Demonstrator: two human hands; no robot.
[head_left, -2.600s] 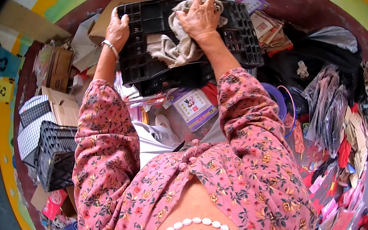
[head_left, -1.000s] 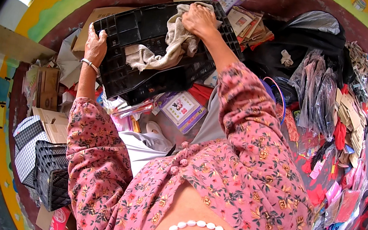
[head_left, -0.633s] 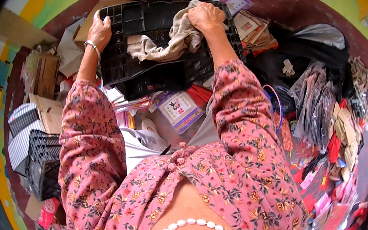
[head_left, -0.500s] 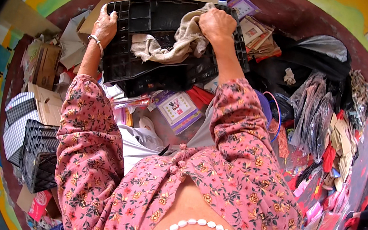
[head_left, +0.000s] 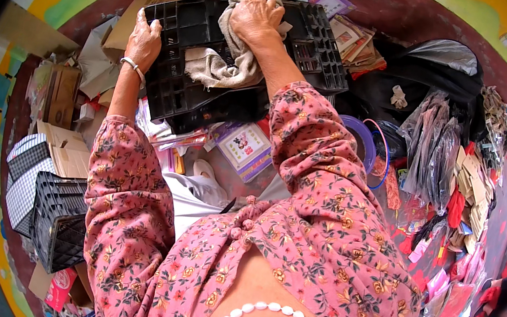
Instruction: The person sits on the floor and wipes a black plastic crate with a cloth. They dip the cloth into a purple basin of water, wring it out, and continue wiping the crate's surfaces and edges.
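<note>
The black crate (head_left: 242,64) lies tilted at the far middle of the heap, over cards and packets. The left hand (head_left: 144,41) clamps its left rim, fingers curled over the edge, likely to steady it. The right hand (head_left: 255,19) presses a grey rag (head_left: 225,64) flat against the far lattice, fingers closed on the cloth, as if wiping. Against half a second ago, the right hand sits slightly farther along the rim, and the rag hangs lower.
</note>
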